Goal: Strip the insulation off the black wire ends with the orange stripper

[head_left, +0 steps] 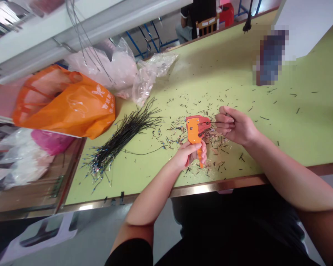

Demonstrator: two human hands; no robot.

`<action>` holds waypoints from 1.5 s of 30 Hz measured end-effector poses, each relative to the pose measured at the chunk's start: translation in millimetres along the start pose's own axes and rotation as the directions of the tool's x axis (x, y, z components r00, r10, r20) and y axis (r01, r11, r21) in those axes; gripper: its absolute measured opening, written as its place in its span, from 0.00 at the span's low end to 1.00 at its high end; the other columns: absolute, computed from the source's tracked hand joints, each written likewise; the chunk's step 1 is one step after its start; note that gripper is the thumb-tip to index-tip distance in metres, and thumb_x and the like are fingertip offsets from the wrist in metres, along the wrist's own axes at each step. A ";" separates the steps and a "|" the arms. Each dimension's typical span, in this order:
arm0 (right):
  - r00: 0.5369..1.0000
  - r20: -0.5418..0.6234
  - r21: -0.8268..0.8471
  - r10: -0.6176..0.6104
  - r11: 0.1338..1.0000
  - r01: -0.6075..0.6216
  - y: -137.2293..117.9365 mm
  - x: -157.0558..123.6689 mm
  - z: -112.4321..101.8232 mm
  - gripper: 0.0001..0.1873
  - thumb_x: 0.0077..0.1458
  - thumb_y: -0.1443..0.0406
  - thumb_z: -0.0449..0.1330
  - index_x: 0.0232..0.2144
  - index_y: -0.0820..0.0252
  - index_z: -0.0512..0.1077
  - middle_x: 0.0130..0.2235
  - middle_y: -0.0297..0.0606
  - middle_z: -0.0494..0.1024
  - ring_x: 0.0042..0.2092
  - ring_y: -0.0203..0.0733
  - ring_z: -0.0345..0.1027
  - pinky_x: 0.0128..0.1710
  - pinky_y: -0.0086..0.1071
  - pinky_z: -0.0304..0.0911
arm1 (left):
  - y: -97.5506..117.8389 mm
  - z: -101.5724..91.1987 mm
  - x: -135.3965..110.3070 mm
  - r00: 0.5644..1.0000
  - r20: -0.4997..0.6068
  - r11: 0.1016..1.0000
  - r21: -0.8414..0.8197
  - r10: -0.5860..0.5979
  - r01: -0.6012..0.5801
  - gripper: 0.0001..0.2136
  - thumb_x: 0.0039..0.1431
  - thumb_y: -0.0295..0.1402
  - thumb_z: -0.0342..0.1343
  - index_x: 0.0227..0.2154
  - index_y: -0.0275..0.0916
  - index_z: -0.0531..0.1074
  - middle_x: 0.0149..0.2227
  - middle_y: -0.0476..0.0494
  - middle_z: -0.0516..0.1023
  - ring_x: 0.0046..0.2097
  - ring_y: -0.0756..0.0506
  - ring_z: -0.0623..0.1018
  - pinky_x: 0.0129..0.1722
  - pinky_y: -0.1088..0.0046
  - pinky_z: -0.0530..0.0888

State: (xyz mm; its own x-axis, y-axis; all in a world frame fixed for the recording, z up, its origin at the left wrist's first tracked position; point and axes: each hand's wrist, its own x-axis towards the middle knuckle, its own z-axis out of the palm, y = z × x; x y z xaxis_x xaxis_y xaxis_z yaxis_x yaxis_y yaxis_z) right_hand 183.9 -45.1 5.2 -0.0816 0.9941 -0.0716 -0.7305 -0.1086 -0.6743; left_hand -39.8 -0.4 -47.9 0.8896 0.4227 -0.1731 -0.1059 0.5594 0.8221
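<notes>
Orange-and-red plastic wire stripper (193, 133) clasped in left hand (187, 155), fingers closed round its grip. Right hand (235, 125), fingers curled shut, pinches thin black wire (214, 122) running into the stripper's head. Bundle of black wires (122, 136) lies left of the left-hand fingers on pale green tabletop (238, 74).

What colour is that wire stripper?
The wire stripper is orange with a red jaw end, best seen in the head view.

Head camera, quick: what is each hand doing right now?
Left hand: closed, holding an orange-and-red plastic wire stripper.
Right hand: closed, pinching a thin black wire.
</notes>
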 end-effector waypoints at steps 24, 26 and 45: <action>0.874 -0.318 0.059 -0.368 0.912 0.406 -64.2 -23.0 -31.5 0.24 0.74 0.70 0.52 0.23 0.53 0.54 0.19 0.25 0.51 0.20 0.32 0.40 0.20 0.29 0.50 | 76.9 -42.8 -30.6 0.690 -0.525 0.718 -0.196 0.498 -0.667 0.17 0.67 0.44 0.60 0.29 0.42 0.61 0.20 0.58 0.60 0.19 0.56 0.60 0.21 0.84 0.64; 0.901 -0.288 0.070 -0.325 0.931 0.358 -65.2 -19.6 -35.9 0.25 0.76 0.69 0.51 0.23 0.54 0.53 0.20 0.24 0.48 0.20 0.32 0.39 0.20 0.28 0.48 | 78.7 -45.6 -27.7 0.744 -0.539 0.795 -0.205 0.395 -0.571 0.18 0.66 0.47 0.57 0.28 0.42 0.62 0.21 0.56 0.62 0.20 0.55 0.63 0.21 0.81 0.66; 0.967 0.142 0.223 0.210 0.945 -0.238 32.7 14.8 -7.3 0.29 0.72 0.61 0.59 0.25 0.53 0.45 0.22 0.21 0.42 0.22 0.31 0.29 0.17 0.22 0.43 | 4.9 -1.3 -4.0 0.991 0.082 0.951 -0.282 -0.109 0.128 0.25 0.50 0.56 0.67 0.36 0.40 0.70 0.26 0.46 0.77 0.26 0.43 0.79 0.33 0.62 0.80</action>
State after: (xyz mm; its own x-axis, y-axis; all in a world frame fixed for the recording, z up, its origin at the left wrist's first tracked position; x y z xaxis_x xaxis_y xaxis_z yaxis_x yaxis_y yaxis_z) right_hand 163.7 -33.9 -23.2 -0.3291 0.9383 -0.1063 -0.8224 -0.3401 -0.4560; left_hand -44.4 1.6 -43.8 0.9294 0.2990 -0.2163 -0.1121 0.7872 0.6065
